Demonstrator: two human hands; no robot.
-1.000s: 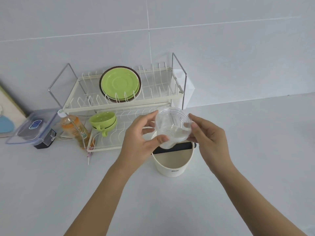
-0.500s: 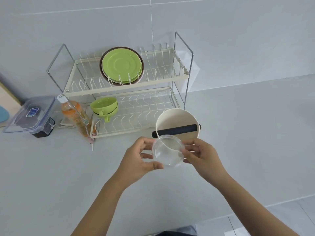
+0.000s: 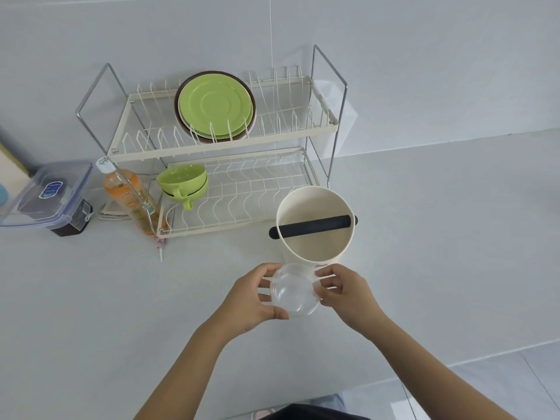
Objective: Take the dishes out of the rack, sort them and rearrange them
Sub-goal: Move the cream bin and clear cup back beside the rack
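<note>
A small clear plastic bowl point(image 3: 294, 291) is low over the white counter, just in front of a cream round container point(image 3: 315, 228) with a black bar across its top. My left hand point(image 3: 253, 298) grips the bowl's left rim and my right hand point(image 3: 345, 294) pinches its right rim. Behind stands a two-tier wire dish rack point(image 3: 218, 147). Green plates point(image 3: 215, 106) backed by a brown one stand on its upper tier. Two stacked green cups point(image 3: 183, 183) sit at the left of the lower tier.
Left of the rack are an orange bottle point(image 3: 130, 198), a folded cloth and a clear lidded box point(image 3: 45, 195) on a dark block. The counter's front edge runs along the lower right, with floor tiles below. A tiled wall stands behind.
Both hands have brought the clear bowl down and towards me, from above the cream container to the counter in front of it. The camera tilted down.
</note>
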